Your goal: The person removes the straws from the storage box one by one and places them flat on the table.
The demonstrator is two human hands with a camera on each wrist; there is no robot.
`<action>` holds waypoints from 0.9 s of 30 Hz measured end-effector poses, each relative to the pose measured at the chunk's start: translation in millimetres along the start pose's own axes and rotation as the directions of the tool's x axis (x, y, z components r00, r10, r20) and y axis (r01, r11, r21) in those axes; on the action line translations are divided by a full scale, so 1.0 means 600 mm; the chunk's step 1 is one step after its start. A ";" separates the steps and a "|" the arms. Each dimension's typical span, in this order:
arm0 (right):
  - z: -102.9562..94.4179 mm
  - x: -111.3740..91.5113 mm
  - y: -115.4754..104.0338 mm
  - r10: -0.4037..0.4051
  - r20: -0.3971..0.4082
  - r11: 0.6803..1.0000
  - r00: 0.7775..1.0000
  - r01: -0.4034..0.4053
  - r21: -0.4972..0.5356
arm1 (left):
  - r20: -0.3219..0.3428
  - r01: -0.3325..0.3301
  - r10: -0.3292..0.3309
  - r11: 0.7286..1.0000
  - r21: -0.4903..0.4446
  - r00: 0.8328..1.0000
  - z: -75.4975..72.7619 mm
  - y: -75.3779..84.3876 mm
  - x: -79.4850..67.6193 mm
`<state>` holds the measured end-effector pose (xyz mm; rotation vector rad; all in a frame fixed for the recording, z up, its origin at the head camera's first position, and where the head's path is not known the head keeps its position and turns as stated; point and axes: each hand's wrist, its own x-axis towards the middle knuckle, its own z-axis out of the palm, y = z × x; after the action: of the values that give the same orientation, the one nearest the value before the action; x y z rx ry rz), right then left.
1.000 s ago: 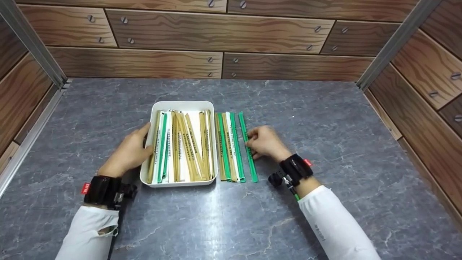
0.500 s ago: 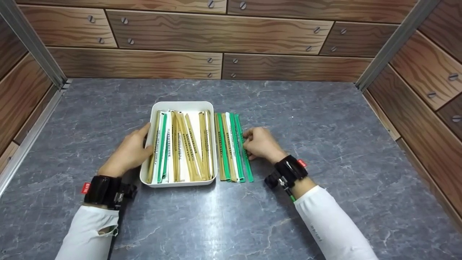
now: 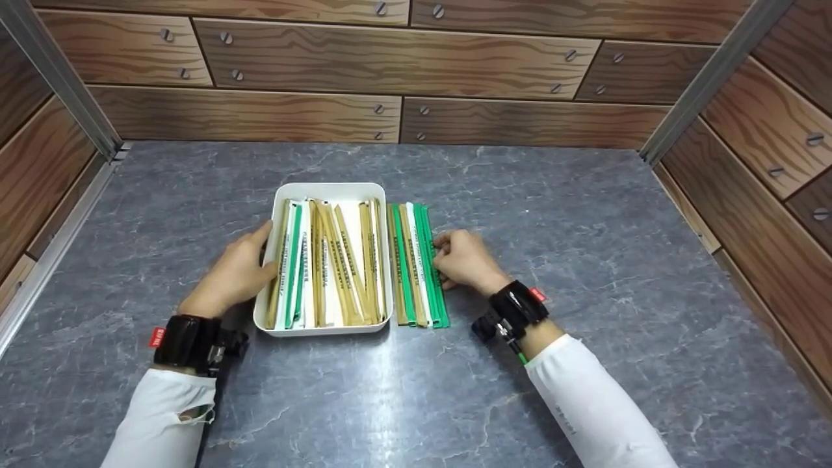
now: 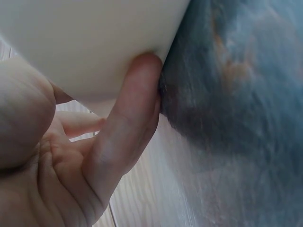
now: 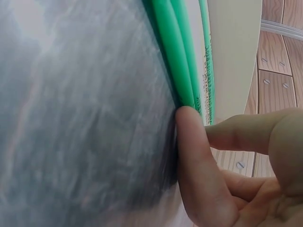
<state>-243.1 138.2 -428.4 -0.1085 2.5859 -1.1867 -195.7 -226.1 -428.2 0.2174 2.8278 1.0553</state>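
A white rectangular tray (image 3: 331, 330) holds several long wrapped straws (image 3: 344, 260) in tan, white and green, with printed lettering. My left hand (image 3: 235, 272) grips its left side, thumb at the rim. In the left wrist view the fingers (image 4: 137, 90) lie against the tray's outer wall (image 4: 94, 42). Right of the tray, a row of wrapped straws (image 3: 409, 260) lies side by side on the tabletop. My right hand (image 3: 469, 261) pinches the outermost green straw (image 5: 170, 52) with curled fingers, flush against its neighbour. Part of that straw is hidden behind the fingertips.
The grey marbled tabletop (image 3: 572, 227) is bounded by a wood-patterned back wall (image 3: 403, 58) and side panels with metal corner rails (image 3: 708, 71). Black wrist cameras (image 3: 188, 341) are strapped to both wrists, above white sleeves (image 3: 591, 396).
My right hand has moved left, bringing the separate green straw from a tilted spot apart from the row to lie alongside it. The left hand and tray have stayed in place.
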 end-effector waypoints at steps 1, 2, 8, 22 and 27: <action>0.001 0.000 0.000 -0.001 0.001 1.000 1.000 0.001 0.002 | 0.000 0.001 -0.001 1.000 -0.004 1.000 0.000 0.000 0.000; 0.001 0.000 0.000 -0.003 -0.001 1.000 1.000 0.003 0.004 | -0.001 0.000 0.000 1.000 -0.006 1.000 0.001 0.000 -0.001; -0.002 -0.003 0.000 -0.021 -0.005 1.000 1.000 0.021 0.012 | 0.002 0.008 -0.007 1.000 -0.015 1.000 0.001 0.001 -0.001; -0.002 -0.014 -0.122 -0.295 -0.017 0.937 0.955 0.286 -0.201 | -0.001 0.004 -0.004 1.000 -0.015 1.000 -0.001 0.000 -0.002; 0.032 0.001 -0.177 -0.325 0.072 0.899 0.943 0.332 -0.284 | -0.003 0.001 -0.001 1.000 -0.013 1.000 -0.001 0.000 -0.002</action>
<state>-244.0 54.4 -360.5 -0.6428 2.7798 -0.8781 -194.4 -226.8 -428.0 0.2140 2.8227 1.0744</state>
